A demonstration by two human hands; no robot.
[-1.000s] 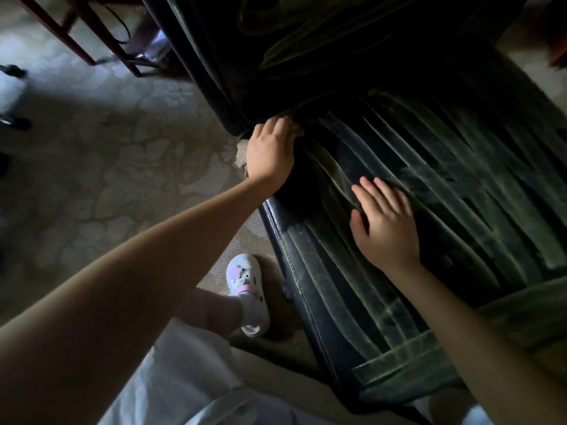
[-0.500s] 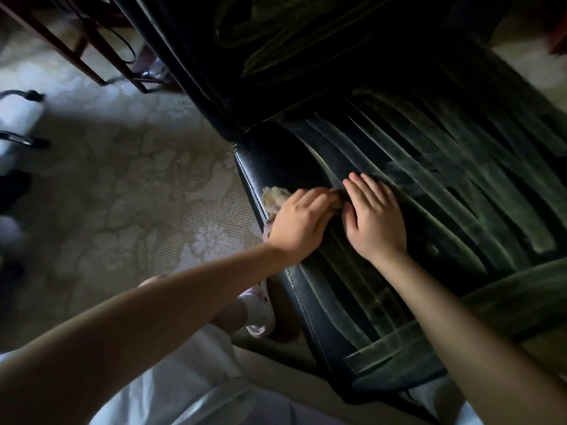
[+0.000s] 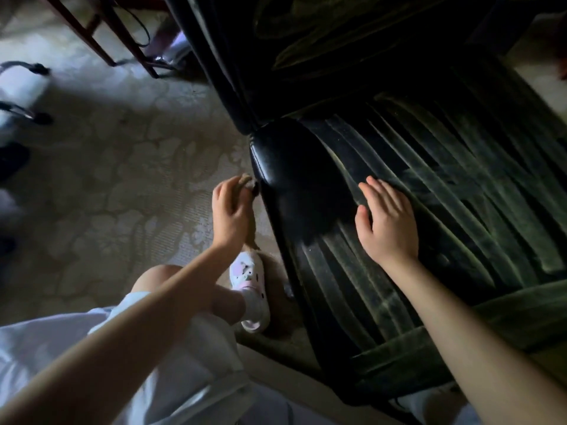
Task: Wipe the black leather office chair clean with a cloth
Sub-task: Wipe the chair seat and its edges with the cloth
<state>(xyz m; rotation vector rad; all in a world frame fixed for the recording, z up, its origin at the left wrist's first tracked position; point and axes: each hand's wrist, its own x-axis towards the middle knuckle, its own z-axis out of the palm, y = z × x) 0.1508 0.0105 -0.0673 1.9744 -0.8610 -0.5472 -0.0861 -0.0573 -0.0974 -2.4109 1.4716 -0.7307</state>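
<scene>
At the 9 o'clock edge of the chair [image 3: 300,179], left hand [image 3: 230,216] is pinching the wadded cloth [image 3: 245,180], right hand [image 3: 388,222] lying flat, grip wide; such a thin pinch is likely risking the wad slipping free.

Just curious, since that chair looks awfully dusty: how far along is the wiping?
Early on. Done: one corner of the chair seat shows glossy black. In hand: the left hand pinches the cloth at the seat's side edge, while the right hand lies flat on the seat. Left: dusty streaks cover most of the seat, and the backrest is streaked too.
</scene>
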